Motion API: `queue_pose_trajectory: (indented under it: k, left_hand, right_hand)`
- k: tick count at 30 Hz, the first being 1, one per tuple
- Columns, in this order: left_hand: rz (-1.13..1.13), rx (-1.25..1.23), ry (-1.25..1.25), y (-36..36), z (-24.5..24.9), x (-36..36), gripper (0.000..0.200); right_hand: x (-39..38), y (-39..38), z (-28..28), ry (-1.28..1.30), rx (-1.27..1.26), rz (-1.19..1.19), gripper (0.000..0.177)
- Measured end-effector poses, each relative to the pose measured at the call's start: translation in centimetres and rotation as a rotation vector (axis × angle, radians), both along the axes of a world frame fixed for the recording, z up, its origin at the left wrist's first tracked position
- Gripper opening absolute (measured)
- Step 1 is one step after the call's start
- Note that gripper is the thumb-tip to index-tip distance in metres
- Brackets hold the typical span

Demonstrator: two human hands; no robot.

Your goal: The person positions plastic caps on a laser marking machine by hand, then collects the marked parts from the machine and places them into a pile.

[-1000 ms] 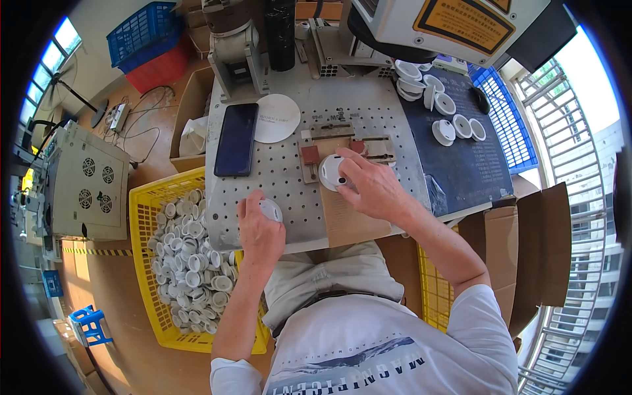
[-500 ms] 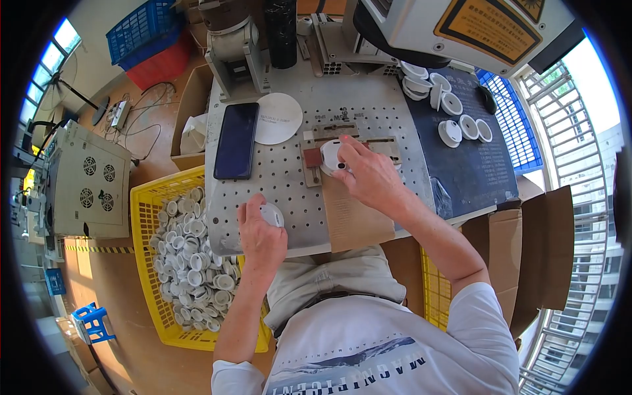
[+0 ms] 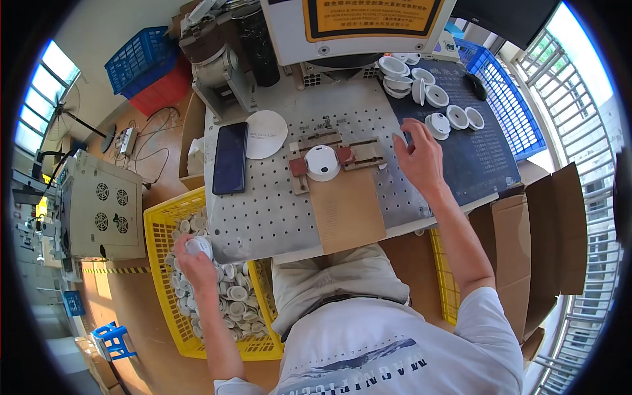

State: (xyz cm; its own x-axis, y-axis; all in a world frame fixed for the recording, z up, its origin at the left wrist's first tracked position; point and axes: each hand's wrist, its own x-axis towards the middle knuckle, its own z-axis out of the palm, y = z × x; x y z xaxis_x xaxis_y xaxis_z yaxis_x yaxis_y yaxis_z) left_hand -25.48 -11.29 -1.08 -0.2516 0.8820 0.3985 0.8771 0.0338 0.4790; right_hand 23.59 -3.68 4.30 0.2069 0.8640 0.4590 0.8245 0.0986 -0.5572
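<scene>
In the fixture [image 3: 299, 181] on the perforated metal plate sits a round white plastic cap [image 3: 322, 166], with a small dark hole in its face. My right hand [image 3: 421, 157] is off it, over the plate's right side with thumb and fingers apart, holding nothing. It is nearest to a group of white caps [image 3: 437, 125] on the dark mat. Over the yellow basket [image 3: 158, 263], left of the plate, my left hand [image 3: 196, 264] has its fingers closed around another white cap [image 3: 200, 246]. Many loose white caps [image 3: 237, 293] fill that basket.
A phone [image 3: 230, 158] and a white disc [image 3: 266, 135] lie at the plate's left. Brown cardboard [image 3: 349, 210] lies before the fixture. A machine head with a warning label [image 3: 372, 18] hangs above. An open carton [image 3: 546, 230] stands at right.
My right hand has let go of the cap in the fixture and moved right, fingers opening. My left hand has carried its cap left, from the plate's front edge to over the basket.
</scene>
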Motion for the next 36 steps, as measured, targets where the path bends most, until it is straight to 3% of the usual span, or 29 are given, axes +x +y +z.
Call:
queue_pose_trajectory:
  k: [3,5,8,12,17,20,22,27,29,33,34,36]
  left_hand:
    - [0.16,-0.006,0.138,0.2,-0.8,-6.5,0.038]
    - [0.223,0.02,0.227,0.6,0.4,-6.5,0.038]
    - [0.104,0.005,0.111,2.5,2.5,-2.2,0.03]
    - [-0.233,0.021,0.201,5.9,4.2,7.9,0.014]
    - [-0.619,0.154,0.197,10.6,3.6,21.1,0.014]
    - [-0.764,0.078,0.291,11.9,2.1,26.9,0.015]
    - [-0.732,-0.195,0.505,10.9,1.5,28.9,0.015]
    - [-0.901,0.012,0.444,4.5,1.2,25.6,0.011]
    - [-0.924,0.023,0.403,3.1,0.8,23.3,0.008]
    - [-0.738,0.015,0.24,2.6,-0.2,18.2,0.005]
    - [-0.661,-0.023,0.185,2.3,-0.3,17.0,0.006]
    - [-0.605,-0.001,0.181,2.1,-0.2,15.5,0.008]
  right_hand:
    - [6.7,0.9,-1.0,-0.199,-0.052,-0.254,0.036]
    - [9.7,1.4,-2.7,-0.304,-0.027,-0.334,0.042]
    - [11.5,1.6,-4.1,-0.312,-0.094,-0.352,0.044]
    - [11.5,1.8,-3.2,-0.23,-0.143,-0.35,0.044]
    - [12.9,2.2,-2.5,-0.115,-0.249,-0.294,0.045]
    - [14.4,2.0,-3.7,-0.215,-0.099,-0.163,0.042]
    - [14.4,1.6,-2.5,-0.227,-0.117,-0.126,0.04]
    - [14.2,0.7,-0.1,-0.136,-0.401,0.068,0.034]
    - [14.6,1.0,-0.7,-0.193,-0.344,0.066,0.034]
    - [14.3,1.5,-1.2,-0.305,-0.265,0.036,0.033]
    - [13.0,1.4,0.6,-0.239,-0.406,0.025,0.033]
    - [13.2,1.8,0.3,-0.282,-0.404,0.02,0.034]
